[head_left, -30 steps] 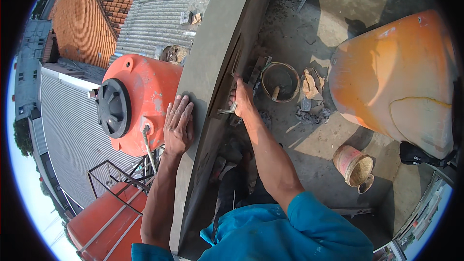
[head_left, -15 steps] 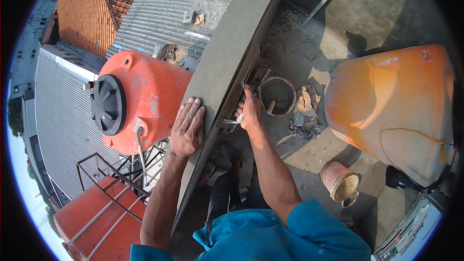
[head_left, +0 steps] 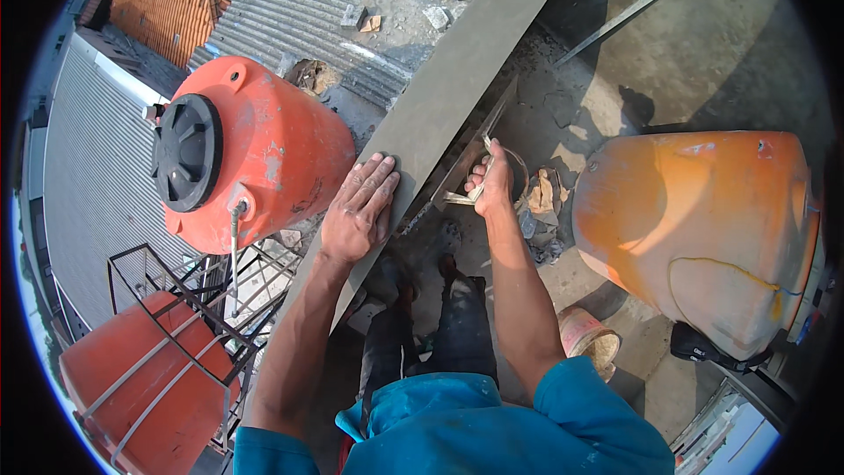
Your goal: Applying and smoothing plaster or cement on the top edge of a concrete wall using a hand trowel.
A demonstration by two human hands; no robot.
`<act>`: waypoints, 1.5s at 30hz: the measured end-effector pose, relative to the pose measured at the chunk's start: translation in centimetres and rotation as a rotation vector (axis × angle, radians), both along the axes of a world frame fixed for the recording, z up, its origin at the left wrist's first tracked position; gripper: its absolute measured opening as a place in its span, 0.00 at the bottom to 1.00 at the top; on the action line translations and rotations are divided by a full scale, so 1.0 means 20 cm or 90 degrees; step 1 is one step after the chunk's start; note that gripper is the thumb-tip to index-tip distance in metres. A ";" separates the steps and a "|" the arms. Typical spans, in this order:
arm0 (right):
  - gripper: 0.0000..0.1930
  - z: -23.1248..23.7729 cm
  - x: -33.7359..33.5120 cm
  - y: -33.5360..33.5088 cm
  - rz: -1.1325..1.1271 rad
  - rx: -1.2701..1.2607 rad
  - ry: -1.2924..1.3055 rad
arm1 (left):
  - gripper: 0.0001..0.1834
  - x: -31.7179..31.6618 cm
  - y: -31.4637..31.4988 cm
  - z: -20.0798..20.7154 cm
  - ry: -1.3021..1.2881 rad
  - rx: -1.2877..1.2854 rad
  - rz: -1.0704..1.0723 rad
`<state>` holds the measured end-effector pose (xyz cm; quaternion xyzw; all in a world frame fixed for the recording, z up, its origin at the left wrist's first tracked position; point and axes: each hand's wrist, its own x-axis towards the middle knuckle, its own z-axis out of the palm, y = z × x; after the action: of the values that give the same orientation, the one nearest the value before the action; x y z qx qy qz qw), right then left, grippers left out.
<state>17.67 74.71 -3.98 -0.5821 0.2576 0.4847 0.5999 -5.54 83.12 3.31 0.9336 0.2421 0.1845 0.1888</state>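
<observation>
My left hand [head_left: 359,209] lies flat on the smooth grey top of a low wall [head_left: 466,70], fingers stretched together toward the far side. My right hand [head_left: 494,180] is wrapped around the handle of a plastering trowel [head_left: 463,161]. The trowel's long flat blade is close to the inner face of the wall; whether it touches cannot be made out. Behind the right hand and trowel, a round bucket [head_left: 525,183] is mostly hidden.
Beyond the wall stand an orange water tank [head_left: 290,149] with a black lid and a second tank [head_left: 132,369] in a metal frame. Right of me are a large orange container [head_left: 694,220], a dirty pail [head_left: 591,339], torn paper [head_left: 545,198] and a long straight bar [head_left: 620,20].
The trowel has come away from the wall's inner face, its blade now more visible, with my right hand further right. My left hand stays flat on the wall top. The view has shifted.
</observation>
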 end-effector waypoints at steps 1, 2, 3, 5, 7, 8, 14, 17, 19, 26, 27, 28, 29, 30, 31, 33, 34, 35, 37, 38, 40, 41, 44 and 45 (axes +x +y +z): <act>0.21 0.04 0.03 -0.08 0.019 0.027 -0.063 | 0.22 0.00 0.01 -0.02 -0.017 -0.007 0.003; 0.19 0.11 0.06 -0.18 0.093 0.019 -0.187 | 0.21 -0.01 0.00 -0.03 -0.035 -0.019 0.003; 0.19 0.29 0.03 -0.22 0.209 -0.030 -0.324 | 0.21 -0.04 0.01 -0.03 -0.034 -0.020 0.002; 0.24 0.49 0.01 -0.33 0.406 -0.127 -0.474 | 0.20 -0.08 0.02 -0.03 -0.055 -0.020 0.003; 0.26 0.57 0.02 -0.41 0.493 -0.163 -0.544 | 0.19 -0.12 0.00 -0.04 -0.079 -0.019 0.004; 0.27 0.58 0.03 -0.44 0.612 -0.217 -0.727 | 0.18 -0.14 -0.03 -0.03 -0.108 -0.036 0.045; 0.28 0.69 -0.15 -0.40 0.805 -0.335 -0.807 | 0.15 -0.46 -0.37 0.21 -0.161 -0.183 0.189; 0.27 0.71 -0.34 -0.26 0.836 -0.325 -0.784 | 0.12 -0.48 -0.57 0.35 -0.190 -0.294 0.145; 0.27 0.69 -0.50 -0.11 0.875 -0.288 -0.783 | 0.11 -0.41 -0.68 0.39 -0.214 -0.377 0.036; 0.26 0.74 -0.41 -0.46 0.743 -0.331 -0.779 | 0.10 -0.81 -0.96 0.46 -0.058 -0.561 -0.065; 0.26 0.74 -0.43 -0.50 0.764 -0.336 -0.758 | 0.10 -0.87 -0.99 0.45 -0.005 -0.605 -0.028; 0.26 0.74 -0.44 -0.51 0.785 -0.343 -0.741 | 0.10 -0.90 -1.01 0.45 -0.008 -0.604 -0.026; 0.25 0.72 -0.49 -0.49 0.778 -0.369 -0.754 | 0.11 -0.91 -1.03 0.45 -0.005 -0.601 -0.060; 0.25 0.69 -0.52 -0.45 0.764 -0.371 -0.740 | 0.12 -0.92 -1.04 0.45 -0.003 -0.598 -0.095; 0.25 0.70 -0.55 -0.38 0.764 -0.366 -0.735 | 0.12 -0.88 -1.03 0.48 0.007 -0.583 -0.126; 0.25 0.71 -0.56 -0.25 0.765 -0.363 -0.724 | 0.12 -0.78 -1.02 0.50 0.023 -0.605 -0.143; 0.25 0.72 -0.53 -0.18 0.807 -0.350 -0.756 | 0.13 -0.73 -1.02 0.51 0.036 -0.623 -0.162; 0.25 0.73 -0.51 -0.15 0.849 -0.335 -0.789 | 0.14 -0.71 -1.02 0.48 0.033 -0.599 -0.176; 0.25 0.77 -0.47 -0.21 0.798 -0.346 -0.783 | 0.14 -0.75 -1.00 0.48 0.025 -0.567 -0.149; 0.25 0.80 -0.41 -0.26 0.742 -0.355 -0.780 | 0.14 -0.78 -0.98 0.49 0.017 -0.530 -0.123; 0.29 0.75 -0.36 -0.41 0.731 -0.346 -0.782 | 0.14 -0.87 -1.00 0.52 0.017 -0.636 -0.056; 0.30 0.71 -0.37 -0.45 0.752 -0.353 -0.786 | 0.15 -0.91 -1.00 0.50 0.029 -0.657 -0.033; 0.29 0.67 -0.53 -0.46 0.789 -0.359 -0.765 | 0.16 -0.97 -1.03 0.45 0.051 -0.665 -0.019; 0.29 0.69 -0.61 -0.39 0.815 -0.346 -0.760 | 0.16 -0.94 -1.03 0.46 0.059 -0.668 -0.036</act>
<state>5.45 66.85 9.84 -0.8887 -0.3619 0.2658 0.0927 -24.33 62.58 12.56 0.7268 0.2849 -0.0078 0.6249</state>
